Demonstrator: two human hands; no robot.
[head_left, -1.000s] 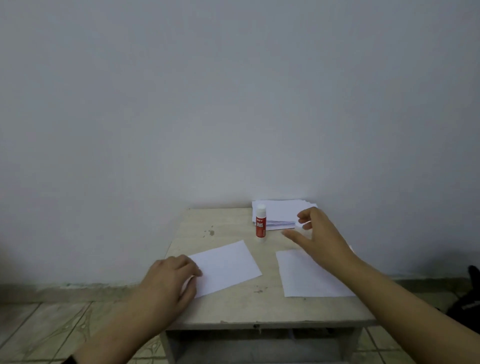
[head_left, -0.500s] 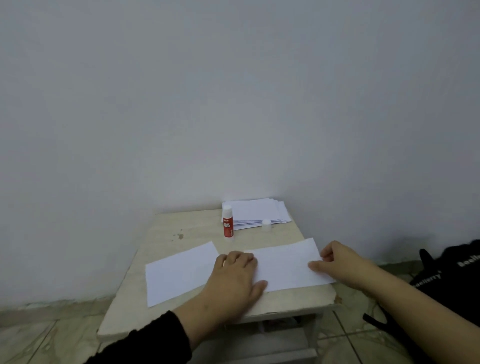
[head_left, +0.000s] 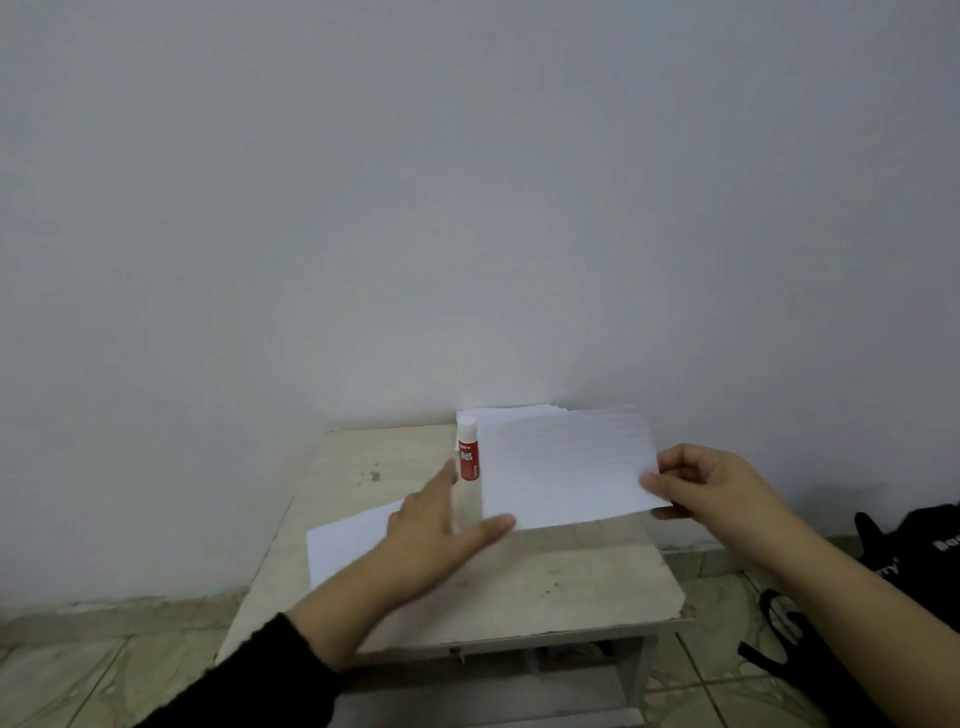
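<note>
We cannot see most of the paper stack (head_left: 498, 414) at the back of the table, because the lifted sheet (head_left: 561, 467) covers it and only its top left corner shows. The sheet also hides the right edge of the glue stick (head_left: 467, 451), whose label is too small for us to read in full. The left hand (head_left: 441, 525) is blurred. Its fingers are straight and spread, and its thumb reaches towards the sheet's lower left corner, but we cannot tell whether it touches. It covers part of the second sheet (head_left: 348, 540), which lies flat on the left of the table. The black bag (head_left: 914, 540) is cut off by the right border, and so is its lettering.

The table (head_left: 545, 587) is small, pale and stained, with a chipped near right corner. It stands against a plain grey wall (head_left: 467, 208) on a tiled floor (head_left: 78, 675). The glue stick stands upright and capped near the back edge.

The right hand (head_left: 711, 493) pinches the lifted sheet's right edge between thumb and curled fingers, holding it in the air above the right half of the table and tilted towards us.

Half a second ago this sheet lay flat on the table with the left hand pressed on its left end and the right hand at its right edge. Now it is off the surface and the left hand has let go of its flat press. The second sheet and the glue stick stay where they were.
</note>
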